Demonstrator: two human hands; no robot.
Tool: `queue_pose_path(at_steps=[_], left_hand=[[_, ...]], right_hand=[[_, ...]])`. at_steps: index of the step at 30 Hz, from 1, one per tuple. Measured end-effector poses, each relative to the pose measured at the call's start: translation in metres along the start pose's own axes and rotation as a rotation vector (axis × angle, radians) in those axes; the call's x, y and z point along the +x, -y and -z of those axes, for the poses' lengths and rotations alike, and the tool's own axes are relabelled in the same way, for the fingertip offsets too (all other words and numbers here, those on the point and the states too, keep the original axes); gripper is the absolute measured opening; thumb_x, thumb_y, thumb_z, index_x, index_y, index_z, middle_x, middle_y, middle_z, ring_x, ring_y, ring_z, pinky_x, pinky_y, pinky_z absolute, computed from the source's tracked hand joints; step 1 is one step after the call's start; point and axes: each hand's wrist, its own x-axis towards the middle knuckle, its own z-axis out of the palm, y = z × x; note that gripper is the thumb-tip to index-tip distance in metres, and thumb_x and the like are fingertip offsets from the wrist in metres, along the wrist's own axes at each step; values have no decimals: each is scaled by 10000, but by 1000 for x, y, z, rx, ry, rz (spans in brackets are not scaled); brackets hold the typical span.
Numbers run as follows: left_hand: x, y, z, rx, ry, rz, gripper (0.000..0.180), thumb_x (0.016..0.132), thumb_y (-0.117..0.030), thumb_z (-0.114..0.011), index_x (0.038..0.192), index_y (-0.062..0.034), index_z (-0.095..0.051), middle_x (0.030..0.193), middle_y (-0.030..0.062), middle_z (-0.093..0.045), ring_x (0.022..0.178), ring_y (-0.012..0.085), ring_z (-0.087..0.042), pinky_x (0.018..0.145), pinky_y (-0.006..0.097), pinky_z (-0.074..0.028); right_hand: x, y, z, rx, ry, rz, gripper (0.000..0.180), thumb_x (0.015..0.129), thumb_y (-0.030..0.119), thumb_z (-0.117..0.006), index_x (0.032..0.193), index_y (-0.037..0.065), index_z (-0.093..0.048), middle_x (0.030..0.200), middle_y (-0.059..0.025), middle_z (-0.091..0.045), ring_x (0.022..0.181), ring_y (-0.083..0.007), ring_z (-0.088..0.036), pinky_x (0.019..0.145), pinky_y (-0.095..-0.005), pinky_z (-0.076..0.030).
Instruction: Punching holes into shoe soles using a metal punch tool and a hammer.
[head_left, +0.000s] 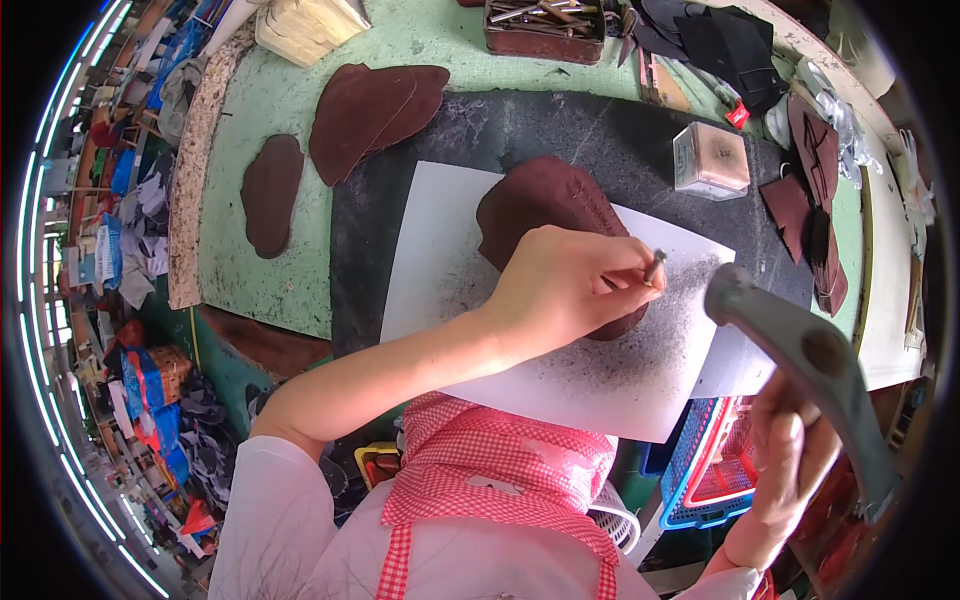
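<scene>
My left hand [570, 285] is closed in a pinch around a short metal punch [656, 262], its top end showing above the fingers. Beneath that hand a dark brown leather piece [545, 205] lies on a white sheet [430, 255], which is strewn with dark specks. The punch's lower tip is hidden by my fingers. Held up at the right, a grey metal hammer [790, 335] has its round face near the sheet's right edge, apart from the punch. My right hand [795, 450] grips it, with most of the handle hidden behind the head.
The sheet rests on a black slab [370, 250] on a green table [300, 105]. More leather pieces [375, 115] lie left and right. A clear box with a pinkish block [715, 160] stands behind, near a tin of metal tools [545, 35]. A blue basket [690, 480] sits below the front edge.
</scene>
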Motion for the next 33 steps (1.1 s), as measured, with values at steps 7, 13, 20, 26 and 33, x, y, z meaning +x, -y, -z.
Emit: queue_pose_path(at_steps=[7,13,20,26,33], left_hand=[[-7,6,5,17,23,-68,148,844,-45,-693,989,-38,-661,866,44,-701,773,82,-674,656,226,-529],[3,2,5,-280,176,168,119,892,-31,-650,1006,2,-639,945,44,-692,875,82,-654,794,225,-529],[-1,-10,1,51,99,-57,139,844,-53,-699,973,-23,-657,852,47,-699,776,59,-664,662,210,-524],[-1,3,6,-247,88,84,96,886,-32,-647,976,0,-640,897,39,-682,878,76,-648,760,234,-525],[5,-3,0,-339,177,217,101,903,-5,-620,997,31,-631,948,49,-683,938,91,-644,862,237,-512]], right_hand=[[23,17,-7,-121,325,48,189,929,172,-585,987,-8,-579,750,-102,-614,562,-129,-554,477,-307,-387],[13,0,-2,86,283,59,399,1004,263,-495,1287,-17,-459,822,-29,-520,579,-43,-353,517,-197,-284],[-11,13,20,122,71,-48,250,860,90,-622,1069,-46,-611,1043,-114,-656,871,-211,-639,746,-299,-506],[13,-6,-9,-18,277,160,397,1013,259,-472,1297,-15,-432,790,-24,-522,552,-49,-328,503,-208,-283],[9,-2,-5,61,289,76,399,1004,274,-493,1289,-4,-468,791,-33,-519,553,-45,-342,507,-197,-293]])
